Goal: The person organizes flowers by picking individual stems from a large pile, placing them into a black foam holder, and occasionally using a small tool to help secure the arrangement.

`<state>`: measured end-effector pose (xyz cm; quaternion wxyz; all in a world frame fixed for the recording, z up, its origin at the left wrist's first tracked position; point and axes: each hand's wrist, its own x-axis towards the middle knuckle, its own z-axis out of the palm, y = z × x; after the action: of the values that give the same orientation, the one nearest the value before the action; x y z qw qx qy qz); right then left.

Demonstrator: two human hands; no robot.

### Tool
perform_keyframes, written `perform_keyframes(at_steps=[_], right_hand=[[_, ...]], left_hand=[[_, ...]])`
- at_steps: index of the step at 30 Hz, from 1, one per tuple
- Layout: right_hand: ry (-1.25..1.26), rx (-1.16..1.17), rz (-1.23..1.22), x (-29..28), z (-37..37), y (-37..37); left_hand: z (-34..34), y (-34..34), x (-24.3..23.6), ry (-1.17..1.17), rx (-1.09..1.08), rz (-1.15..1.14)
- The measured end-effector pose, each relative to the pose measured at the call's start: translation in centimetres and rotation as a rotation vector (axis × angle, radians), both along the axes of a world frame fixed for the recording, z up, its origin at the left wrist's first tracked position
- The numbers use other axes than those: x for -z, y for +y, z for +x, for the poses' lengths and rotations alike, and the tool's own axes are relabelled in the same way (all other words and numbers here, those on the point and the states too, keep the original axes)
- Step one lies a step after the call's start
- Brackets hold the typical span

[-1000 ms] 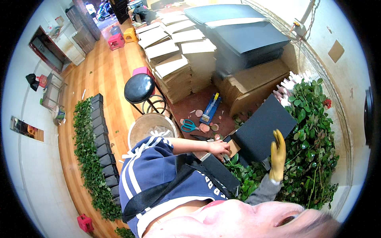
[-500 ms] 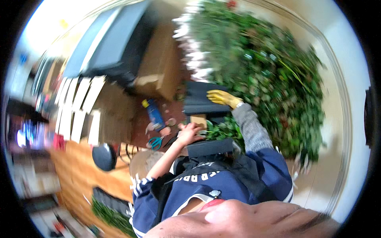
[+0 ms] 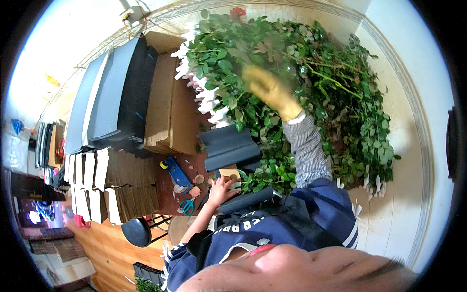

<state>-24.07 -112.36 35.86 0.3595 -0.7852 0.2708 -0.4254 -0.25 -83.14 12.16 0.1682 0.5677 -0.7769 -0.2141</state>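
My bare left hand lies low in front of me, fingers apart, at the edge of a small brown cardboard piece. Leafy rose stems stick out to the right beside it. Just beyond lies a folded black corrugated sheet. My right hand, in a yellow glove, is over a large heap of green rose stems; motion smears its fingers. White-wrapped flower heads line the heap's left side. A second black corrugated piece sits close against my apron.
Left of the work spot are a blue can, teal-handled scissors and scattered petals. Farther left stand stacked cardboard pieces, dark sheets and a tall brown carton. A black stool stands on the wooden floor.
My gloved right hand has left the black sheet and moved up and away over the rose heap. My left hand stays by the cardboard piece. The whole view has shifted.
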Motion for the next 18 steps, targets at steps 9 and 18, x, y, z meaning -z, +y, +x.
perform_keyframes(at_steps=[9,18], right_hand=[[0.87,0.838,-0.499,4.2,-0.3,-14.4],[0.564,0.948,-0.939,-5.7,-5.6,-6.9]], left_hand=[[-0.4,-0.9,-1.1,-0.069,0.001,-0.013],[-0.1,-0.6,-0.9,-0.073,0.007,0.063]])
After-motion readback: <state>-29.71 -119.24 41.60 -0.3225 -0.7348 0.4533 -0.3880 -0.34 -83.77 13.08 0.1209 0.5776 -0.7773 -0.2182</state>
